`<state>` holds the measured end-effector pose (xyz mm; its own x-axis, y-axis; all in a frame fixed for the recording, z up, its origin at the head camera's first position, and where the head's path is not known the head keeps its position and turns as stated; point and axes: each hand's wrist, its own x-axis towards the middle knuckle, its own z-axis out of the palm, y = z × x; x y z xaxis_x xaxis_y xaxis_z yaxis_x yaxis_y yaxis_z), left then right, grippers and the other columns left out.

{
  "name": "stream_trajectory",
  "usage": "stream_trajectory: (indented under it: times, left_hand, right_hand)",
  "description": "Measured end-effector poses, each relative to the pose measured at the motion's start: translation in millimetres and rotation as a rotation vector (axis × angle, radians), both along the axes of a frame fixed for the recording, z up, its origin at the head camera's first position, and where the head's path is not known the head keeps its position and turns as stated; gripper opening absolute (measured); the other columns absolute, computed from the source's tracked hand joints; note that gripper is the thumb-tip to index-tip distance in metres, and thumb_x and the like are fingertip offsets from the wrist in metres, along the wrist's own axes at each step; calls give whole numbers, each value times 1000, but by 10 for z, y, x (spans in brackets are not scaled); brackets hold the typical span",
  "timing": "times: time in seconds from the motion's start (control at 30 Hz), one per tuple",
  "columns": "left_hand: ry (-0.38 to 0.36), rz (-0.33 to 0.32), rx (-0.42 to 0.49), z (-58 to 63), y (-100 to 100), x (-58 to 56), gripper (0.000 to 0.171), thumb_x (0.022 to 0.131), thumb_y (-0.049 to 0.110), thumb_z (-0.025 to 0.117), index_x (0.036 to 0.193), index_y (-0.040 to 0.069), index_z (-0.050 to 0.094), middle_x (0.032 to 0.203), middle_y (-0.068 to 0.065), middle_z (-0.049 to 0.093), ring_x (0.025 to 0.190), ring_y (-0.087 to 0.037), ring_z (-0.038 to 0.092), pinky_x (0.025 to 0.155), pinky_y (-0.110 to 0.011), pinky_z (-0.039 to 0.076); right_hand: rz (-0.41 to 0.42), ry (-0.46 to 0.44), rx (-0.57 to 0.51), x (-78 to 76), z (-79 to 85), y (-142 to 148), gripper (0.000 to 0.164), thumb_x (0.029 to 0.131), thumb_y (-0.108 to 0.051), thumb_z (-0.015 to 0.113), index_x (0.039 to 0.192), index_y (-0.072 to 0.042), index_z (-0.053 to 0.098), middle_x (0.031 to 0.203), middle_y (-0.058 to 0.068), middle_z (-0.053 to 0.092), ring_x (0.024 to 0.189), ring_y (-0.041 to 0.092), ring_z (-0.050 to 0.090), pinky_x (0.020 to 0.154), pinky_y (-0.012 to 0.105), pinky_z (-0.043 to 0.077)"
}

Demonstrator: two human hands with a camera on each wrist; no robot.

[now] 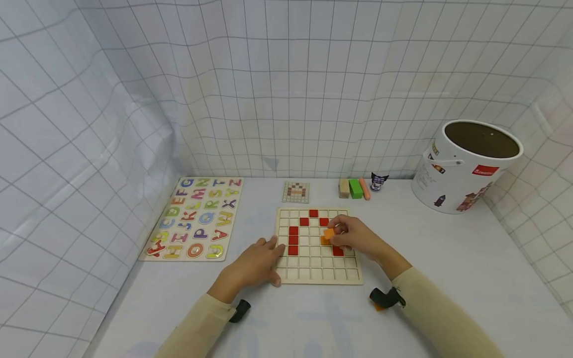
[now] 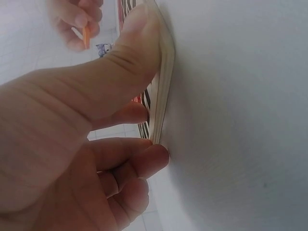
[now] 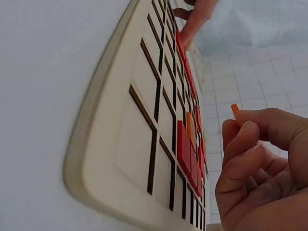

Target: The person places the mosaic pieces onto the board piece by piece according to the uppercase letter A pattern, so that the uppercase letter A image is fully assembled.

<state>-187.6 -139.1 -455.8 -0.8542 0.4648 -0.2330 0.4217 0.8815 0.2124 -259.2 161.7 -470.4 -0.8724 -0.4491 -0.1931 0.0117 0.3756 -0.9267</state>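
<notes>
A wooden grid board [image 1: 310,274] holds several red tiles [image 1: 293,240] and an orange tile [image 1: 324,240] in its cells. My right hand [image 1: 356,237] pinches another orange square tile [image 1: 330,233] between thumb and index finger, just above the board's right half. In the right wrist view that pinched tile [image 3: 235,109] stands apart from the board, edge-on. My left hand [image 1: 256,262] rests along the board's left side, thumb at the near left corner and other fingers touching the edge. Close up in the left wrist view, the thumb [image 2: 137,43] presses the board's corner.
An alphabet puzzle board [image 1: 191,219] lies at left. Behind the grid board is a small pattern card [image 1: 296,192]. Blocks [image 1: 355,188], an orange stick [image 1: 364,189] and a figurine [image 1: 378,182] line the back, with a white bucket [image 1: 465,171] at right. An orange piece [image 1: 378,307] shows below the right wrist.
</notes>
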Motion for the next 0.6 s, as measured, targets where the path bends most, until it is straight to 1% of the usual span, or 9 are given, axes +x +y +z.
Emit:
stream_trajectory:
  times: [0.1, 0.2, 0.3, 0.4, 0.47, 0.6]
  left_hand:
    - [-2, 3, 2, -6, 5, -7, 90, 75, 41, 88, 150, 7, 51, 160, -21, 39, 133, -36, 47, 110, -50, 41]
    - [-7, 9, 2, -16, 5, -8, 91, 75, 41, 88, 150, 7, 51, 160, -21, 39, 133, -36, 47, 110, -49, 41]
    - [-4, 10, 0, -18, 4, -8, 91, 74, 42, 88, 150, 7, 51, 160, -20, 38, 132, -36, 47, 110, -49, 41]
    - [-3, 10, 0, -15, 1, -12, 92, 73, 42, 88, 150, 7, 51, 160, -20, 38, 131, -35, 48, 109, -49, 42]
    - [-3, 10, 3, -12, 1, -12, 92, 73, 42, 88, 150, 8, 51, 160, -20, 38, 131, -35, 48, 109, -49, 41]
    - [-4, 11, 4, -6, 0, -13, 92, 74, 42, 88, 150, 8, 51, 160, -20, 38, 131, -35, 48, 109, -49, 42]
  right_hand:
    - [-12, 40, 77, -25, -35, -152, 31, 88, -12, 76, 116, -9, 63, 89, 7, 55, 67, 18, 51, 57, 26, 43]
    - [-7, 110, 177, -26, -51, -292, 27, 86, -13, 78, 110, -11, 66, 83, 5, 57, 64, 16, 51, 56, 28, 42]
    - [9, 189, 285, -10, -35, -411, 23, 86, -11, 77, 107, -12, 67, 78, 4, 58, 60, 16, 51, 55, 29, 41]
    - [8, 237, 374, 3, -21, -493, 22, 84, -10, 76, 105, -13, 68, 75, 2, 58, 59, 15, 50, 56, 29, 40]
    - [0, 245, 407, 9, -14, -524, 22, 84, -10, 76, 104, -13, 69, 74, 2, 58, 60, 15, 50, 56, 29, 39]
    - [-3, 252, 428, 12, -15, -548, 20, 84, -10, 77, 102, -12, 69, 74, 2, 59, 62, 16, 49, 57, 30, 38]
